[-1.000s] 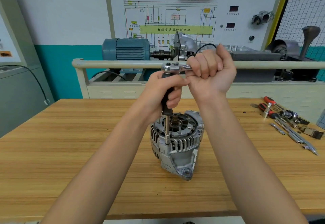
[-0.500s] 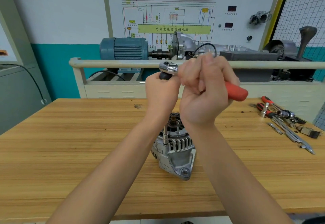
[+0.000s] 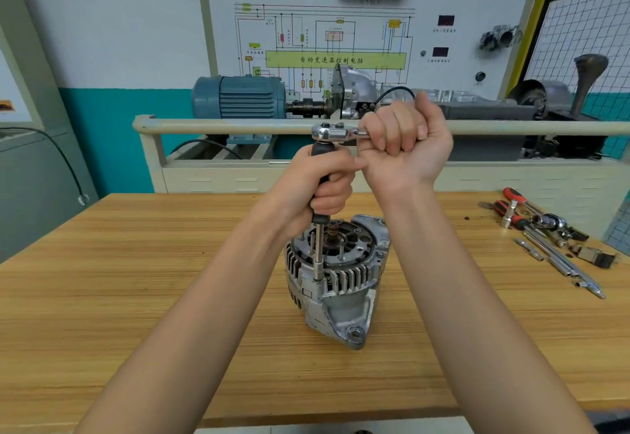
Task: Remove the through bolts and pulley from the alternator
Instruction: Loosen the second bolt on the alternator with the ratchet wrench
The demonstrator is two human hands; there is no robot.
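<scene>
A silver alternator (image 3: 337, 283) stands on end in the middle of the wooden table (image 3: 136, 297), its shaft end facing up. A long extension bar (image 3: 318, 253) rises upright from its near left rim. My left hand (image 3: 320, 188) grips the bar's black handle. A chrome ratchet head (image 3: 329, 132) sits on top of that handle. My right hand (image 3: 405, 140) is curled round the ratchet's handle, which points right and is hidden in my fist. No pulley shows on the shaft.
Loose tools (image 3: 549, 239), among them red-handled ones, sockets and rods, lie at the table's right end. Behind the table runs a beige rail (image 3: 221, 125) in front of a training bench with a blue motor (image 3: 238, 98).
My right hand swung the ratchet handle toward me and back out to the right. The red handle seen half a second ago is hidden in my fist again. The alternator has stayed put.
</scene>
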